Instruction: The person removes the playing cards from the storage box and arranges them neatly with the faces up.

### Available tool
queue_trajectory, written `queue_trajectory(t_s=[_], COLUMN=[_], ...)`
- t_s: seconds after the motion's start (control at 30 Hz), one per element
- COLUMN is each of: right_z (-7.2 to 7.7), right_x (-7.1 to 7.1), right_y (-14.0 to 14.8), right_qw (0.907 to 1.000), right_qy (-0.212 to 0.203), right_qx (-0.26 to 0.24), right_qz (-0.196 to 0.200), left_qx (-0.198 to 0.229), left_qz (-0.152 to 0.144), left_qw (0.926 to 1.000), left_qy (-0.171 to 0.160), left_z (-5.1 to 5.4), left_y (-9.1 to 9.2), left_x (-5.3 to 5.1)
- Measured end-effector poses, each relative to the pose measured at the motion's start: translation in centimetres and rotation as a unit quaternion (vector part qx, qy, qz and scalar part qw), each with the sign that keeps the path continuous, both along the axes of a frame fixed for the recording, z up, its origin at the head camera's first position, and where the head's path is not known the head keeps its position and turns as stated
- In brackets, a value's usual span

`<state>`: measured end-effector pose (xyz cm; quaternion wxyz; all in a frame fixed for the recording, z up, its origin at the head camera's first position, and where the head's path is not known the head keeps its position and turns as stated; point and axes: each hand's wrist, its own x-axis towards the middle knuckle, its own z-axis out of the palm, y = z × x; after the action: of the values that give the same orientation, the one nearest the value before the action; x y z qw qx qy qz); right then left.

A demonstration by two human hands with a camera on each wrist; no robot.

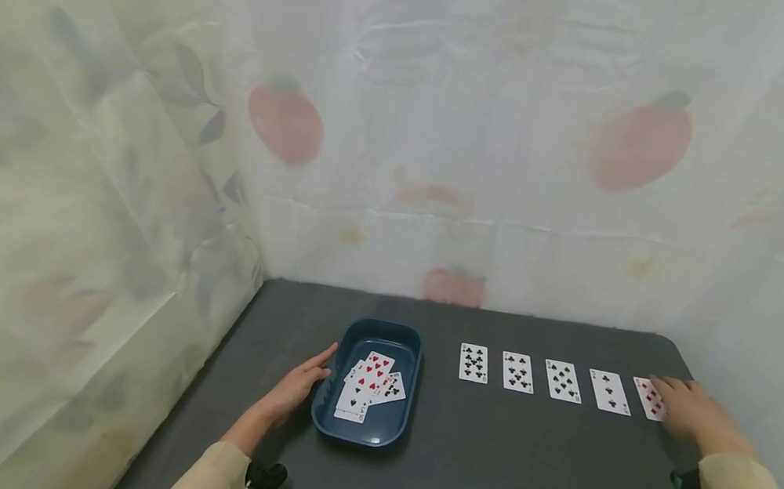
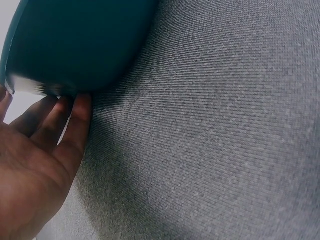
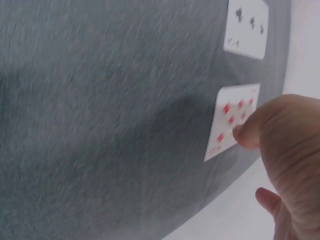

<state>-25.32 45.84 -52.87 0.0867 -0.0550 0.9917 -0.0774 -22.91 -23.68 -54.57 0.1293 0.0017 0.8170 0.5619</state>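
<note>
Well right of the blue tray (image 1: pixel 384 430) lies the diamonds playing card (image 1: pixel 649 400), long axis near-to-far, right hand (image 1: pixel 693 414) touching it, pinch unclear, left hand (image 1: pixel 291 394) resting loose fingers on the tray's left side.

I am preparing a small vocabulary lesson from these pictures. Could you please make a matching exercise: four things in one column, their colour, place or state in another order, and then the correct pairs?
Things
1. Tray
2. Left hand
3. Right hand
4. Heart card

Descriptions
A. At the diamond card
B. Partly covering a spade card
C. Dark blue
D. Against the tray's outer side

Pairs: 1-C, 2-D, 3-A, 4-B
</note>
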Motion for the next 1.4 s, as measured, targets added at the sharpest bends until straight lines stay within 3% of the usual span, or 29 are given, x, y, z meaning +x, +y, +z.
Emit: queue_trajectory(t_s=[0.23,0.47,0.6,0.8,0.93,1.13,1.4], right_z=[1.2,2.1,2.9,3.4,3.8,4.6,4.5], right_x=[-0.4,-1.3,-1.8,-2.4,-2.5,-2.6,-2.7], right_y=[-3.7,-10.3,-14.9,-22.3,-27.0,-32.8,-37.9], right_qw=[0.9965,0.9839,0.9722,0.9455,0.9346,0.9378,0.9351], right_qy=[0.062,0.129,0.161,0.209,0.200,0.144,0.119], right_qx=[0.011,0.003,-0.016,-0.063,-0.095,-0.104,-0.076], right_qz=[0.056,0.123,0.169,0.242,0.279,0.299,0.325], left_qx=[-0.001,-0.005,-0.007,-0.005,-0.003,-0.001,0.006], left_qz=[0.001,0.003,0.004,0.003,0.004,0.004,0.004], left_qw=[1.0000,1.0000,1.0000,1.0000,1.0000,1.0000,1.0000], left_qy=[0.001,0.002,0.001,0.000,0.001,0.001,-0.005], left_z=[0.2,0.2,0.2,0.2,0.2,0.3,0.3], left_y=[-0.1,-0.1,-0.1,-0.2,-0.2,-0.2,-0.1], left_x=[0.1,0.1,0.0,0.1,0.1,0.1,0.0])
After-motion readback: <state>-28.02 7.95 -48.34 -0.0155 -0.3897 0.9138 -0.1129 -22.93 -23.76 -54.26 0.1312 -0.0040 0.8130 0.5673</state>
